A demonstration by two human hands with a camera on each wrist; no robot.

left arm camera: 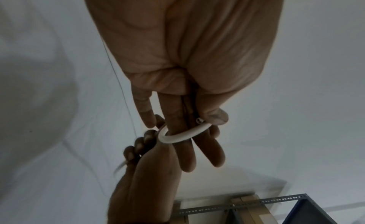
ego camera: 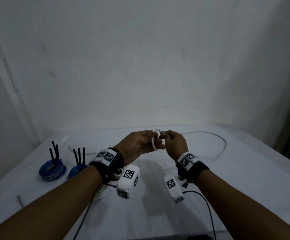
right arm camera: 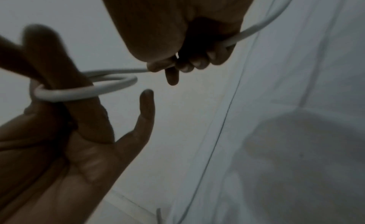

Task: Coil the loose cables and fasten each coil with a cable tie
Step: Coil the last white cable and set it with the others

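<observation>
White cable [ego camera: 154,143] loops around my left hand [ego camera: 137,146] fingers, thumb pinning its end; right hand [ego camera: 174,144] grips the slack from 3 o'clock. I should wind evenly.

Dim, bluish light throughout; no glare is seen. Head view is darkened at corners, with straight edges bowed by the wide lens. Soft shadows are cast on the white cloth-covered table [ego camera: 210,196]. Right wrist view is noisy, with near fingers blurred.

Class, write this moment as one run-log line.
step: coiling | left hand: thumb pins white cable looped round fingers | right hand: grips cable, feeding | done: two blue coils on table
</observation>
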